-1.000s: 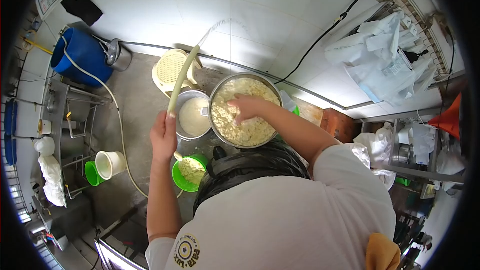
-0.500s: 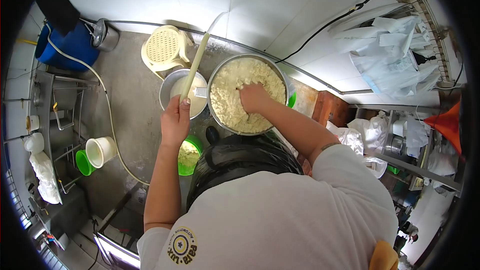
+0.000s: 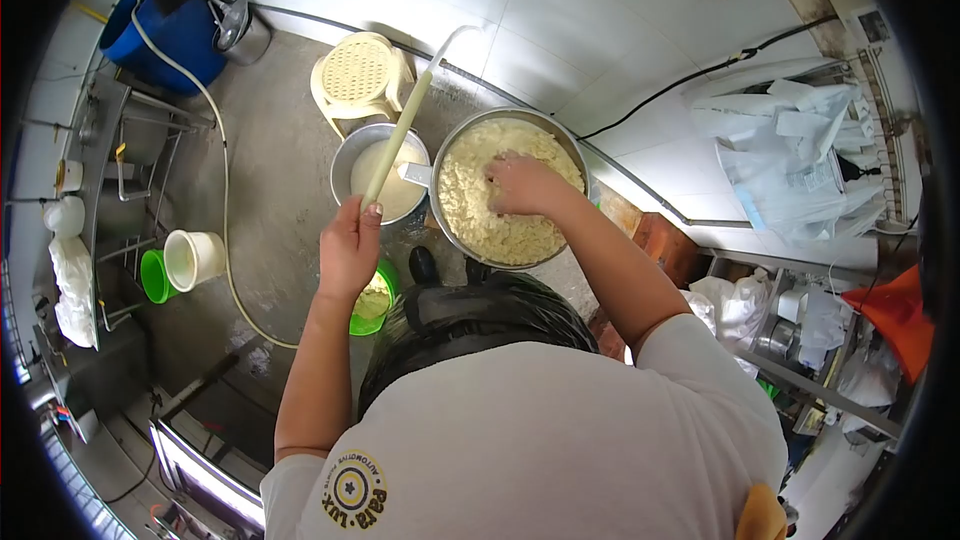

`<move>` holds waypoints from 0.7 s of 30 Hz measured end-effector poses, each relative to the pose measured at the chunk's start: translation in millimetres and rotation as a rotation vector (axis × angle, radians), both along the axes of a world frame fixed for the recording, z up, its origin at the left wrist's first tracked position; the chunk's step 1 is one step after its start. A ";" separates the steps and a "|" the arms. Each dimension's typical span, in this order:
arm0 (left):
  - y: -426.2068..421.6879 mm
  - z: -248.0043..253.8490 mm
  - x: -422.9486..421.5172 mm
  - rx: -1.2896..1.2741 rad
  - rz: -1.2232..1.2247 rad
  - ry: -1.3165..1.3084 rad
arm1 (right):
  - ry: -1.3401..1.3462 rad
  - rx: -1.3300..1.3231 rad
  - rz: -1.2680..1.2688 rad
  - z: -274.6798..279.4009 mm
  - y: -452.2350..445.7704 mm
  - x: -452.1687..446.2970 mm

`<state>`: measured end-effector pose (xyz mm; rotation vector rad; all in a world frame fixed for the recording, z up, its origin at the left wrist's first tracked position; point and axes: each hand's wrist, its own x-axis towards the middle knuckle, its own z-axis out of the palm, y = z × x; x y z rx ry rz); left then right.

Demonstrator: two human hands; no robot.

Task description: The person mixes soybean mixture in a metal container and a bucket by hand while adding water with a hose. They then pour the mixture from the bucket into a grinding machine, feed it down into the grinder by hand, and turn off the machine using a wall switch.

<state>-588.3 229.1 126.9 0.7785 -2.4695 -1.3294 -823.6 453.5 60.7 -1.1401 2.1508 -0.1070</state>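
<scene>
My left hand (image 3: 352, 233) is wrapped round the lower end of a pale hose (image 3: 400, 130), which points up and away, with water leaving its tip. My right hand (image 3: 522, 184) rests on the crumbly, pale-yellow mass (image 3: 480, 210) inside a large round metal pot (image 3: 436, 202); its fingers are curled and partly in the mass, and what they hold is hard to make out. Left of this pot stands a metal pot (image 3: 337, 172) of cloudy, whitish liquid. A green bucket (image 3: 387, 318) with similar crumbs sits below my left hand, partly hidden by my forearm.
A cream plastic stool (image 3: 357, 70) stands near the wall. A thin hose (image 3: 226, 190) runs along the floor from a blue barrel (image 3: 190, 45). White (image 3: 205, 258) and green buckets lie at left. Plastic bags (image 3: 800, 150) hang at right, above shelves holding more bags.
The camera view has shifted and turned. My right hand has lifted slightly, showing more of its fingers. My left hand still holds the hose, now tilted a little further right.
</scene>
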 end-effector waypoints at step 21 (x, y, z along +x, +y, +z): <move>8.6 0.1 19.9 0.034 0.036 0.029 | 0.073 0.492 0.302 -54.4 -68.6 1.2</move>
